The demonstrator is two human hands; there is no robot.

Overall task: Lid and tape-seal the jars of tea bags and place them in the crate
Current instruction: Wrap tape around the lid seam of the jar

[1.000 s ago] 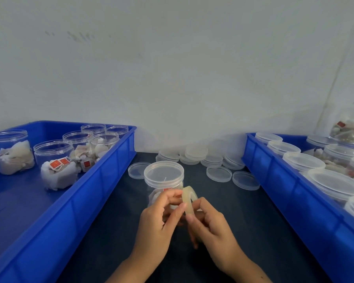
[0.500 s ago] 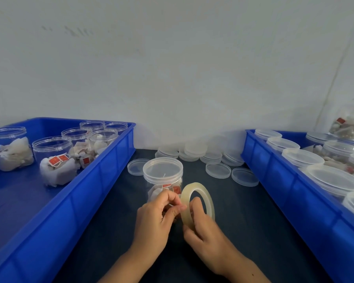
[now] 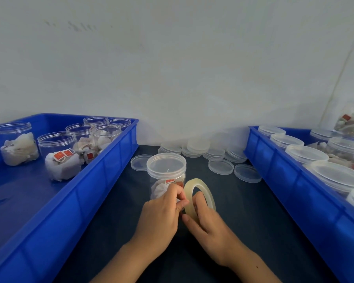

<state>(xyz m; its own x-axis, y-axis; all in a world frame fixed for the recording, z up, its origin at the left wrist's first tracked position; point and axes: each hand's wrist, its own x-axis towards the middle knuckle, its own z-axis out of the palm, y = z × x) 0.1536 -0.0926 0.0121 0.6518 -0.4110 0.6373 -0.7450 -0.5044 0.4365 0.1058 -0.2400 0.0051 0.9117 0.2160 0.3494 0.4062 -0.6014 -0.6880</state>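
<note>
Your right hand (image 3: 207,218) fingers curl through the glossy translucent tape roll (image 3: 200,196). Your left hand (image 3: 161,213) fingers pinch its edge. The clear lidded jar (image 3: 166,172) stands just behind.

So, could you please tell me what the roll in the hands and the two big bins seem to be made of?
The tape roll looks like glossy clear plastic film, yellowish where the layers stack. The left crate and right crate look like moulded blue plastic, slightly shiny, with ribbed walls.

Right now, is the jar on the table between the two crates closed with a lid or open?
Closed. A clear lid sits flat on top of the jar, which stands upright with tea bags inside. No tape on it that I can tell.
</note>
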